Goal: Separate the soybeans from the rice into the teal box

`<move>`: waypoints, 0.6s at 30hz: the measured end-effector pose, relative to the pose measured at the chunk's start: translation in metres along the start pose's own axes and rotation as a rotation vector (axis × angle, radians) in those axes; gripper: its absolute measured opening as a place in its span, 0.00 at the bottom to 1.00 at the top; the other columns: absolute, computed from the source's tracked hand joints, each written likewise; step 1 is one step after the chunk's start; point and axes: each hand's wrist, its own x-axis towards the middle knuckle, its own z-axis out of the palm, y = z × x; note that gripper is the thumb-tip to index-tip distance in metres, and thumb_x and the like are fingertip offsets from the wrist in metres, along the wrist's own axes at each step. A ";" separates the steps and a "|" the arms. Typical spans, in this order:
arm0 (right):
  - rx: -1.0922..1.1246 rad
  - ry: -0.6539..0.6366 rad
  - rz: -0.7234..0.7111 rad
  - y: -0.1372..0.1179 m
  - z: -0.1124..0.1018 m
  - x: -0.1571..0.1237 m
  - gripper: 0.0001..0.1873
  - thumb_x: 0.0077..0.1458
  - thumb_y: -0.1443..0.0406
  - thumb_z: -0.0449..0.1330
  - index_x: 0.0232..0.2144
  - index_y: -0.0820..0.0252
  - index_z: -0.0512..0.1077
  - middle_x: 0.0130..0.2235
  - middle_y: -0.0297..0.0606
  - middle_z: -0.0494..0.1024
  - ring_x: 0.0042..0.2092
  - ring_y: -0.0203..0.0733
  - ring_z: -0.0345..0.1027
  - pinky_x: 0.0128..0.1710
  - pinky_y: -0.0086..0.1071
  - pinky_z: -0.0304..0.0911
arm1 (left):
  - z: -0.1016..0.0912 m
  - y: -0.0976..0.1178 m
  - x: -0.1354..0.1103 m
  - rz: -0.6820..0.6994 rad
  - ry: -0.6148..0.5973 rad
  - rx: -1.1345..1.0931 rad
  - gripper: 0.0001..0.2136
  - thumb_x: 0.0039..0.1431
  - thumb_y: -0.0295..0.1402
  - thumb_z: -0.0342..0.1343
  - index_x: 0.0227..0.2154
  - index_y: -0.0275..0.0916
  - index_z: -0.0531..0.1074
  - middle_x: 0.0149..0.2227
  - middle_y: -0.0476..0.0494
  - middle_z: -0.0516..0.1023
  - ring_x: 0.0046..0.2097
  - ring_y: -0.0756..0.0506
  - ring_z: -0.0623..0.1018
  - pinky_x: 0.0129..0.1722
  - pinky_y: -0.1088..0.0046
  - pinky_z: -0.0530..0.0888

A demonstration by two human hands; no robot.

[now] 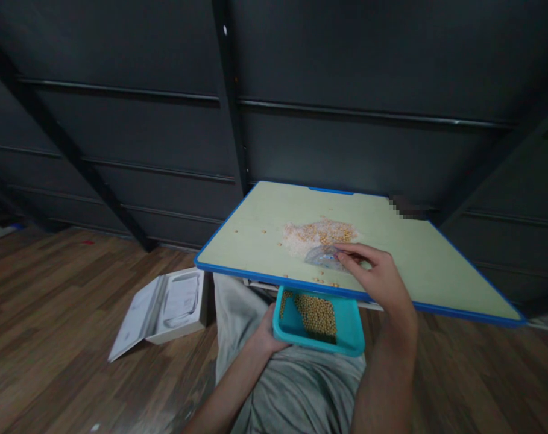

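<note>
My left hand (270, 331) grips the left end of a teal plastic tray (349, 325), held over my lap below the table's front edge. Many small gold beads (318, 314) lie inside it. Over the tabletop, my right hand (380, 274) pinches a thin, clear plastic piece (324, 257) with a curved edge; its exact kind is unclear. This piece rests at the near side of a spread heap of whitish grains (296, 242), with gold-coloured beads (330, 230) mixed in. Several loose beads (319, 280) lie between the heap and the front edge.
The low table (440, 271) has a pale top and a blue rim. An open white box (181, 307) with papers inside stands on the wooden floor (52, 313) at left. A dark panelled wall (346, 54) rises behind the table.
</note>
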 end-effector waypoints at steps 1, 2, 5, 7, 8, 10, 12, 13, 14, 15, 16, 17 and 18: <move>0.000 -0.005 0.000 0.000 0.000 0.000 0.12 0.62 0.60 0.68 0.44 0.52 0.90 0.45 0.41 0.92 0.42 0.49 0.84 0.42 0.42 0.78 | 0.000 0.000 0.000 0.007 -0.002 -0.008 0.35 0.40 0.54 0.72 0.53 0.46 0.81 0.52 0.36 0.91 0.68 0.24 0.78 0.69 0.41 0.73; -0.002 -0.011 -0.001 -0.001 0.001 0.000 0.12 0.62 0.61 0.68 0.44 0.52 0.90 0.45 0.40 0.92 0.41 0.49 0.84 0.42 0.42 0.78 | -0.001 -0.001 0.001 0.012 0.004 -0.012 0.35 0.40 0.54 0.72 0.53 0.46 0.81 0.52 0.36 0.91 0.68 0.24 0.78 0.69 0.41 0.73; -0.019 -0.034 -0.013 -0.001 0.001 0.001 0.12 0.62 0.61 0.68 0.44 0.51 0.90 0.45 0.40 0.92 0.41 0.49 0.83 0.42 0.43 0.77 | -0.004 -0.003 0.003 0.014 0.035 0.006 0.34 0.42 0.55 0.70 0.53 0.46 0.81 0.52 0.36 0.91 0.68 0.24 0.78 0.70 0.41 0.73; -0.031 -0.050 -0.020 -0.002 0.002 0.001 0.12 0.63 0.61 0.67 0.45 0.52 0.90 0.46 0.41 0.92 0.41 0.49 0.83 0.42 0.43 0.77 | -0.005 -0.003 0.004 0.010 0.035 0.019 0.34 0.42 0.56 0.69 0.53 0.45 0.81 0.52 0.35 0.91 0.69 0.24 0.78 0.69 0.41 0.73; -0.034 -0.058 -0.021 -0.003 0.002 0.001 0.12 0.63 0.60 0.67 0.45 0.52 0.90 0.46 0.41 0.91 0.41 0.49 0.83 0.42 0.43 0.77 | -0.005 -0.003 0.004 0.009 0.032 0.020 0.34 0.42 0.56 0.69 0.53 0.45 0.81 0.52 0.35 0.91 0.69 0.24 0.78 0.69 0.40 0.73; -0.033 -0.080 -0.022 -0.006 0.003 0.001 0.12 0.64 0.60 0.67 0.45 0.52 0.90 0.46 0.41 0.91 0.42 0.49 0.84 0.42 0.43 0.77 | -0.005 -0.003 0.004 0.006 0.030 0.013 0.35 0.41 0.56 0.70 0.52 0.45 0.81 0.51 0.34 0.91 0.69 0.23 0.78 0.69 0.41 0.73; -0.026 -0.107 -0.019 -0.009 0.005 0.002 0.12 0.64 0.60 0.67 0.45 0.51 0.90 0.46 0.40 0.92 0.43 0.49 0.84 0.43 0.42 0.78 | -0.004 -0.002 0.003 0.014 0.034 -0.004 0.35 0.39 0.55 0.71 0.51 0.44 0.82 0.50 0.34 0.91 0.68 0.23 0.78 0.69 0.41 0.74; -0.019 -0.121 -0.014 -0.011 0.006 0.002 0.12 0.64 0.60 0.67 0.45 0.51 0.90 0.45 0.40 0.92 0.42 0.48 0.84 0.44 0.42 0.78 | -0.003 -0.001 0.003 0.017 0.037 -0.010 0.36 0.38 0.54 0.72 0.52 0.43 0.81 0.50 0.34 0.91 0.68 0.23 0.78 0.69 0.41 0.74; -0.008 -0.134 -0.007 -0.012 0.007 0.002 0.12 0.64 0.60 0.68 0.45 0.51 0.90 0.45 0.39 0.92 0.42 0.48 0.85 0.44 0.42 0.79 | -0.002 -0.001 0.003 0.017 0.039 -0.011 0.36 0.38 0.53 0.72 0.53 0.43 0.81 0.51 0.35 0.91 0.68 0.23 0.78 0.69 0.41 0.74; 0.004 -0.146 0.000 -0.014 0.009 0.002 0.11 0.63 0.60 0.68 0.45 0.51 0.90 0.44 0.39 0.92 0.42 0.48 0.85 0.44 0.43 0.79 | -0.001 0.000 0.003 0.015 0.043 -0.007 0.37 0.38 0.53 0.72 0.54 0.44 0.81 0.51 0.36 0.91 0.68 0.23 0.79 0.69 0.40 0.74; 0.016 -0.157 0.006 -0.016 0.011 0.002 0.11 0.63 0.60 0.68 0.44 0.51 0.90 0.43 0.39 0.92 0.42 0.48 0.85 0.45 0.43 0.80 | 0.001 0.000 0.003 0.013 0.048 0.003 0.38 0.38 0.54 0.72 0.54 0.44 0.81 0.51 0.36 0.91 0.67 0.22 0.79 0.69 0.40 0.74; 0.026 -0.166 0.010 -0.017 0.012 0.002 0.10 0.62 0.60 0.69 0.44 0.51 0.90 0.43 0.39 0.92 0.42 0.48 0.85 0.45 0.43 0.80 | 0.003 0.001 0.004 0.011 0.052 0.017 0.38 0.38 0.55 0.72 0.55 0.45 0.81 0.52 0.37 0.91 0.67 0.23 0.79 0.69 0.41 0.74; 0.031 -0.174 0.011 -0.019 0.014 0.003 0.10 0.62 0.60 0.69 0.43 0.51 0.90 0.43 0.39 0.92 0.42 0.48 0.86 0.46 0.43 0.80 | 0.004 0.001 0.005 0.012 0.057 0.034 0.39 0.39 0.56 0.71 0.56 0.46 0.80 0.52 0.37 0.91 0.67 0.23 0.79 0.69 0.42 0.74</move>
